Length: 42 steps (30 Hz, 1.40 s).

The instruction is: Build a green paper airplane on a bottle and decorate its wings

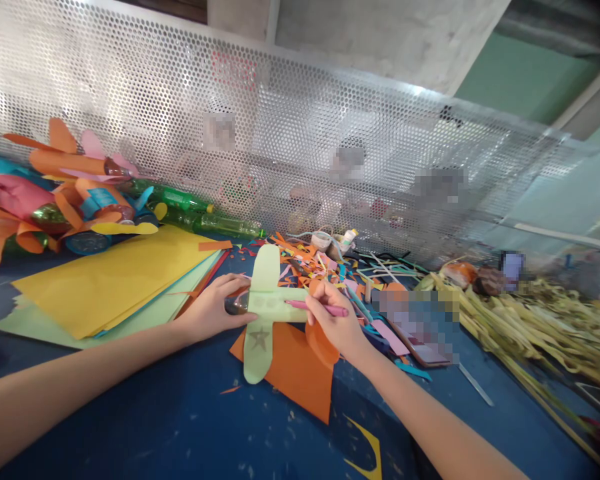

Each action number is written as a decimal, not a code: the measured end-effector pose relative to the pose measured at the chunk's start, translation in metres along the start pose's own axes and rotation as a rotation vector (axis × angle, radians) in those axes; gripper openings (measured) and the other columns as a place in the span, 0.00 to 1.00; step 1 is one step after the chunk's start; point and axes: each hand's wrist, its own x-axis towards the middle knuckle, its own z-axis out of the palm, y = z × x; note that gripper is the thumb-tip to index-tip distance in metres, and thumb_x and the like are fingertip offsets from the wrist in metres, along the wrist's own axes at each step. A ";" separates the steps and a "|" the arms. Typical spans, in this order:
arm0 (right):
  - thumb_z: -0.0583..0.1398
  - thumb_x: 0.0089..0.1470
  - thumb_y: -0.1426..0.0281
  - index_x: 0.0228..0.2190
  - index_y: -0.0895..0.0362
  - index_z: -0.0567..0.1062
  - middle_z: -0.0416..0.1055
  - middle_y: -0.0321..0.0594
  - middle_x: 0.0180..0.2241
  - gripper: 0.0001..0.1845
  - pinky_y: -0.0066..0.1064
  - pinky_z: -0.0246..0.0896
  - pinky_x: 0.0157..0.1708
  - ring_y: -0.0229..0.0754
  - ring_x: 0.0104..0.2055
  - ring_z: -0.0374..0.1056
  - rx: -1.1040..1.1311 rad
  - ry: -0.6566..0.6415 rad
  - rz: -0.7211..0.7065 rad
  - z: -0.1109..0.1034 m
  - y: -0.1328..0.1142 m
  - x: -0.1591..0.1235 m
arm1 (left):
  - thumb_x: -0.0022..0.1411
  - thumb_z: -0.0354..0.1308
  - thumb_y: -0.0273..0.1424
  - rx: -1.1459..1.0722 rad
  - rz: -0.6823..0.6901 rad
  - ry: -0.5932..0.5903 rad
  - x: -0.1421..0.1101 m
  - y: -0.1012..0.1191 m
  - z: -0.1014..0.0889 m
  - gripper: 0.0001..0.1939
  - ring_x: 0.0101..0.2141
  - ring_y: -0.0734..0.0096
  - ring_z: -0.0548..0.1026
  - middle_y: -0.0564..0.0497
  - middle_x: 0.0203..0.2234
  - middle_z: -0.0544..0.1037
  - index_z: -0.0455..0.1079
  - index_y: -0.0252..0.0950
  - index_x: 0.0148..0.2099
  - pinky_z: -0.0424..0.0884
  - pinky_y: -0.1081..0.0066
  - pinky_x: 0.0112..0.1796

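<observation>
A toy plane made from a plastic bottle wrapped in pale green paper lies in front of me, with orange paper at its tail. Its green wing carries a drawn grey star, and faint round shapes mark the body. My left hand is closed around the dark, bare bottle end at the left. In my right hand is a pink pen, pinched between the fingers, its tip at the green body. An orange paper sheet is partly under the plane.
Yellow and green paper sheets are stacked at left, below finished bottle planes and green bottles. Paper scraps and a glue bottle lie behind. Dried husks are at right. A perforated metal screen stands at the back.
</observation>
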 end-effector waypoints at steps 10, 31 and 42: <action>0.54 0.54 0.71 0.21 0.53 0.57 0.60 0.27 0.13 0.12 0.27 0.50 0.21 0.34 0.16 0.57 -0.040 0.040 -0.006 -0.001 -0.005 -0.001 | 0.51 0.63 0.43 0.004 0.006 -0.004 0.000 0.000 0.000 0.26 0.51 0.57 0.67 0.43 0.49 0.70 0.66 0.38 0.49 0.66 0.58 0.51; 0.56 0.57 0.65 0.25 0.53 0.58 0.66 0.29 0.17 0.12 0.30 0.58 0.29 0.37 0.21 0.64 0.073 -0.072 0.007 0.003 0.004 -0.002 | 0.51 0.63 0.42 0.019 0.003 -0.007 0.001 0.000 0.000 0.25 0.51 0.56 0.67 0.43 0.49 0.70 0.65 0.39 0.49 0.65 0.58 0.51; 0.54 0.58 0.65 0.25 0.53 0.59 0.67 0.31 0.20 0.12 0.31 0.59 0.31 0.37 0.24 0.66 0.042 -0.060 -0.031 0.003 0.002 -0.004 | 0.51 0.62 0.42 0.023 0.007 -0.006 0.001 0.001 0.000 0.26 0.51 0.56 0.68 0.43 0.48 0.70 0.65 0.37 0.50 0.65 0.58 0.51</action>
